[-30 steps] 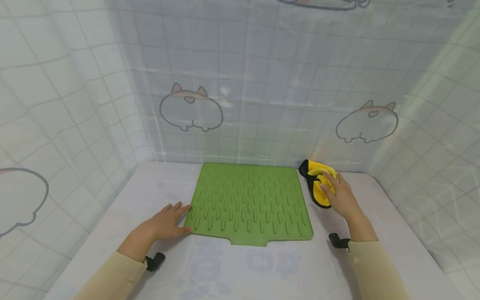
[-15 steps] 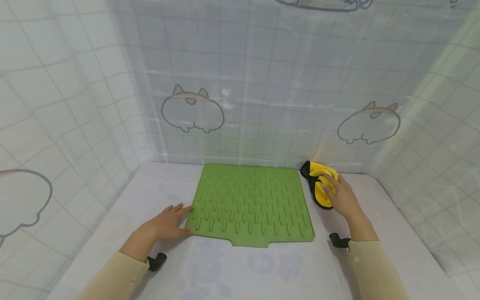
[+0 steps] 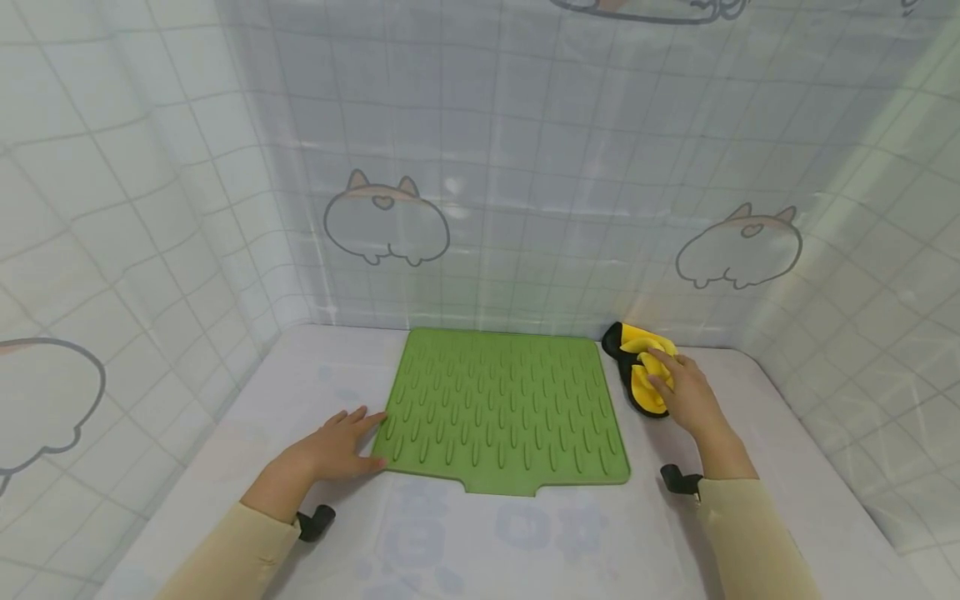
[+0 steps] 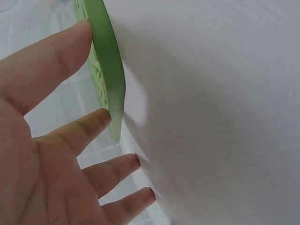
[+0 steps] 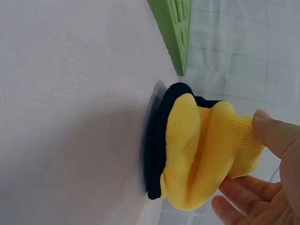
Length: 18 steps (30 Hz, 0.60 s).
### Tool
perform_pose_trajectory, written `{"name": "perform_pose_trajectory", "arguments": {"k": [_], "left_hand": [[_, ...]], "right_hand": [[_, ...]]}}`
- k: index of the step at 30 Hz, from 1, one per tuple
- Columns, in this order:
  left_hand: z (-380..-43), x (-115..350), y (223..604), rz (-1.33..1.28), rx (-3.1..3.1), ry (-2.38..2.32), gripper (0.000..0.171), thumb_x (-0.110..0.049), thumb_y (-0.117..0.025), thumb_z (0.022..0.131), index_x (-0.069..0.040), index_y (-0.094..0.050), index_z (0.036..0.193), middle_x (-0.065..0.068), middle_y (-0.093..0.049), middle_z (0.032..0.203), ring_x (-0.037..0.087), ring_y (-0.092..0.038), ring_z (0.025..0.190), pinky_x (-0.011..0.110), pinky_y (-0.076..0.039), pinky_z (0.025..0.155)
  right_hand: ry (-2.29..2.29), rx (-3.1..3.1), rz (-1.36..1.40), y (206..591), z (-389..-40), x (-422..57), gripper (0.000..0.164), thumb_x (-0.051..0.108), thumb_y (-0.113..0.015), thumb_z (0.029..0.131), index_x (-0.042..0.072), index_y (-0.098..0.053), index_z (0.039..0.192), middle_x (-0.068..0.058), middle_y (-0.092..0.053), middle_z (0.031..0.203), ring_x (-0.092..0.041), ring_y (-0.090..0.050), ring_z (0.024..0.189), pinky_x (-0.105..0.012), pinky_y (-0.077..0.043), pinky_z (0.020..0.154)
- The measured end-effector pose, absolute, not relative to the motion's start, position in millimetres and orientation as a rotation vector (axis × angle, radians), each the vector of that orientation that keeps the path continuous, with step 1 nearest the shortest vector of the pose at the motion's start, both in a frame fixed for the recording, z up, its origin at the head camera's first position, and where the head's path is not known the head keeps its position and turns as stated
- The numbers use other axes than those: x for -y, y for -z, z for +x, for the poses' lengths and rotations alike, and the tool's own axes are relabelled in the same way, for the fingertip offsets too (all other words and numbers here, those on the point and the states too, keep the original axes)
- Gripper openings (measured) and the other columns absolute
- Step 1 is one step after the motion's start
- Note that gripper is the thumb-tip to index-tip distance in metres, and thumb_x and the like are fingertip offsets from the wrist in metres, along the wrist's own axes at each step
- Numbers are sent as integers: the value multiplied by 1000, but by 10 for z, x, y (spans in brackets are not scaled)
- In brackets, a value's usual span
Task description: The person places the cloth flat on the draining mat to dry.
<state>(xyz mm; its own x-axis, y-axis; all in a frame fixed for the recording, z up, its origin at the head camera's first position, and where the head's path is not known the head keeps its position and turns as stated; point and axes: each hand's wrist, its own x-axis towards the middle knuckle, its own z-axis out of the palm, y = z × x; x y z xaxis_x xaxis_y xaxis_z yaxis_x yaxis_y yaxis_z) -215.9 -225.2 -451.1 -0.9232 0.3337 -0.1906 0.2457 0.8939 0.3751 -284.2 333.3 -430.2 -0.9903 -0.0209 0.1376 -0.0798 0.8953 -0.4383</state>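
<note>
A green ridged mat [image 3: 502,408] lies flat in the middle of the table. At its near left corner, my left hand [image 3: 337,446] has its fingers spread. In the left wrist view, the thumb and index finger of the left hand [image 4: 51,126] touch the mat's edge [image 4: 108,51], while two other fingertips reach the table. To the right of the mat sits a crumpled yellow cloth [image 3: 647,392] with black trim. My right hand [image 3: 690,400] pinches the cloth's upper folds. The right wrist view shows the right hand's thumb [image 5: 276,133] on the bunched yellow cloth [image 5: 206,154].
A white table [image 3: 450,550] with faint blue prints spreads around the mat. Tiled-pattern sheeting [image 3: 525,183] with cartoon animal shapes rises behind and at both sides. The cloth lies close to the back wall. A black wrist mount [image 3: 315,523] sits under the left wrist.
Very little differs. My right hand has shifted slightly on the cloth's folds, and the head view has moved a touch. My left hand stays at the mat's edge.
</note>
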Motion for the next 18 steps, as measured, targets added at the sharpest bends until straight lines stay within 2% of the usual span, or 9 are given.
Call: {"name": "perform_pose_trajectory", "arguments": {"k": [5, 11, 15, 18], "left_hand": [[-2160, 2255, 4514, 427, -2808, -498, 84, -50, -73, 88, -8, -40, 153, 33, -30, 155, 62, -24, 138, 76, -28, 103], [-2144, 2240, 4486, 416, -2802, -508, 84, -49, -74, 87, -8, -41, 153, 33, -30, 155, 63, -23, 138, 76, -28, 102], [-2142, 2245, 4478, 426, -2797, -515, 85, -49, -74, 87, -7, -41, 153, 34, -30, 154, 63, -23, 137, 77, -28, 102], [-2144, 2250, 4487, 430, -2793, -513, 85, -49, -74, 87, -7, -40, 153, 34, -30, 155, 63, -23, 137, 76, -28, 103]], "right_hand": [[-689, 2939, 40, 4321, -2849, -3339, 56, 27, -57, 104, 10, -37, 153, -39, -34, 137, -53, -46, 115, -68, -44, 93], [-686, 2916, 24, 4334, -2868, -3365, 49, 26, -59, 103, 8, -43, 146, -33, -43, 125, -43, -52, 100, -57, -49, 81], [-691, 2882, 16, 4328, -2874, -3363, 45, 23, -59, 103, 5, -47, 142, -27, -48, 115, -40, -52, 96, -51, -49, 76], [-711, 2867, 0, 4329, -2872, -3360, 43, 23, -59, 103, 4, -48, 140, -26, -50, 113, -40, -52, 97, -52, -50, 79]]}}
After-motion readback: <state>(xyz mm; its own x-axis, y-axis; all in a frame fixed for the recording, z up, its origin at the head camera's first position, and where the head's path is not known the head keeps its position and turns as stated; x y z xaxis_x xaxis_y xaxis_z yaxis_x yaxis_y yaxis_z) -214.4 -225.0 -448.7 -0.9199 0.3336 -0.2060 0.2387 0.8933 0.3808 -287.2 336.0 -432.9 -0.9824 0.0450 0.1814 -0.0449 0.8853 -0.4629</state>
